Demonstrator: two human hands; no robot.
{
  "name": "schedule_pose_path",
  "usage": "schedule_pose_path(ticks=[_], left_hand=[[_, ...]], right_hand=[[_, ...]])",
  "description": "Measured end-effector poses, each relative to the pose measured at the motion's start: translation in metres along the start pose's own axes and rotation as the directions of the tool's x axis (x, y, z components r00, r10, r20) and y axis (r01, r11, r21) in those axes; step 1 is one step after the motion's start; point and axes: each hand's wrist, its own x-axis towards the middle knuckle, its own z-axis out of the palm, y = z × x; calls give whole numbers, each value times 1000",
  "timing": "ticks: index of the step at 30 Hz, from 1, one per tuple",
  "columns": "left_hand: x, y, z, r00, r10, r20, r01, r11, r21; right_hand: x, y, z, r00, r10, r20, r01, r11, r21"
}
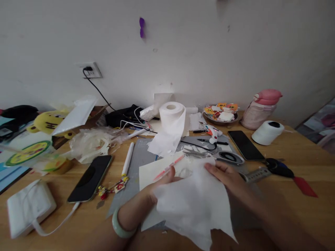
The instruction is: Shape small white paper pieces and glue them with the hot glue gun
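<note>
A torn sheet of white tissue paper (188,202) hangs between my two hands, over the front of the grey cutting mat (140,150). My left hand (163,184) grips its left side, with the fingers partly hidden behind it and a pale green bangle (120,225) on the wrist. At the upper right edge, my right hand (222,172) pinches the tissue between thumb and fingers. Under the tissue lies a cream sheet of paper (148,172), with a pink pen (169,167) on it. Behind stands a tissue roll (172,116), its loose end trailing forward.
Scissors (230,157), a glue gun (214,132) and a box cutter (258,174) lie to the right, near a phone (246,144), thread spool (268,133) and pink bottle (261,109). Another phone (90,177) and a white charger (31,207) are at left.
</note>
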Motion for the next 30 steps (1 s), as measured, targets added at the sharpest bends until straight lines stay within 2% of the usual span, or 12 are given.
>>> schedule_pose_path(ticks=[2, 4, 6, 7, 9, 11, 13, 18, 21, 24, 27, 30], left_hand=[[-4, 3, 5, 991, -97, 89, 92, 994, 64], [-6, 6, 9, 980, -157, 121, 143, 983, 116], [-5, 8, 10, 990, -130, 54, 123, 986, 114], [-4, 8, 8, 996, -94, -5, 94, 991, 99], [0, 9, 4, 990, 0, -143, 10, 998, 67], [5, 9, -2, 960, 87, -266, -74, 996, 58], [10, 11, -7, 920, 155, -361, -138, 988, 71], [18, 17, -13, 772, 302, -559, -264, 953, 150], [20, 19, -18, 662, 383, -644, -299, 923, 241], [21, 19, -24, 574, 440, -691, -295, 898, 326], [21, 18, -26, 534, 477, -698, -317, 879, 357], [19, 18, -25, 553, 481, -681, -353, 875, 331]], right_hand=[[3, 5, 0, 998, -40, 51, 44, 997, -67], [6, 6, -4, 993, -106, 50, 112, 982, -152], [6, 3, -12, 982, -190, -4, 177, 918, -354], [6, 1, -18, 970, -239, -34, 189, 838, -511], [6, -4, -33, 943, -317, -103, 89, 538, -838], [5, -5, -47, 937, -319, -142, -58, 261, -964], [6, -3, -57, 948, -280, -150, -111, 152, -982], [16, 5, -63, 958, -268, -101, -66, 135, -989], [24, 8, -65, 925, -353, -137, -104, 111, -988], [29, 12, -72, 884, -445, -140, -148, 19, -989], [31, 14, -80, 904, -421, -69, -82, -12, -997], [33, 15, -83, 916, -400, -28, -28, 5, -1000]])
